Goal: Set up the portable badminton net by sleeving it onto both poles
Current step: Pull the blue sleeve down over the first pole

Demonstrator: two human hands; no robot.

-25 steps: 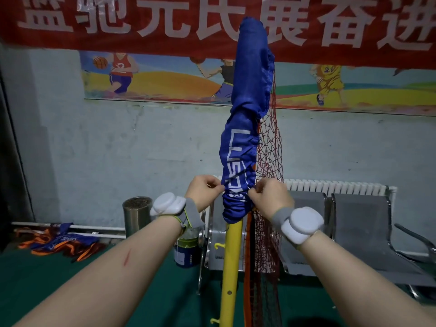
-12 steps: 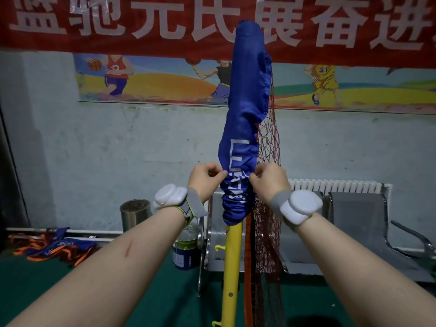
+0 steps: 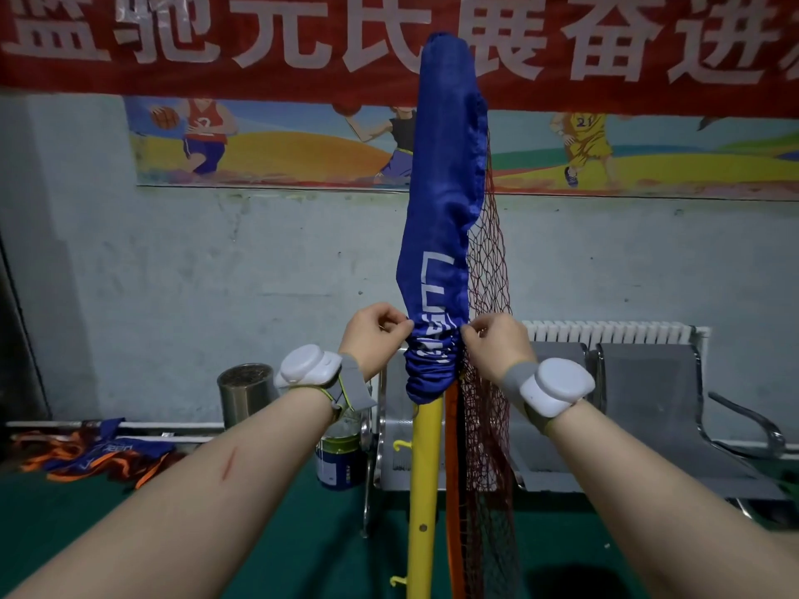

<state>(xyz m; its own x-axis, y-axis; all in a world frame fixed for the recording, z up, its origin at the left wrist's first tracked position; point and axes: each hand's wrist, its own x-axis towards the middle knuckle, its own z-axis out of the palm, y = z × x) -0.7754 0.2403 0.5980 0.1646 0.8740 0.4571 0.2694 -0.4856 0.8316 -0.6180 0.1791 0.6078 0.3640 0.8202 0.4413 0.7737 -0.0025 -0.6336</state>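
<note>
sleeve [image 3: 441,218]: blue cloth – slight sheen, bunched at the bottom
pole [image 3: 426,477]: smooth glossy yellow
net [image 3: 488,270]: dark red cord mesh
far wall [image 3: 173,270]: rough, matt – patchy paint
bench [image 3: 640,395]: grey metal

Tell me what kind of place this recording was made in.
Probably an indoor sports hall: a basketball mural on the wall, green court-style flooring, and a blue net sleeve on a yellow pole.

An indoor sports hall: basketball mural [image 3: 276,140], red banner [image 3: 216,41], green floor [image 3: 259,533].
</note>
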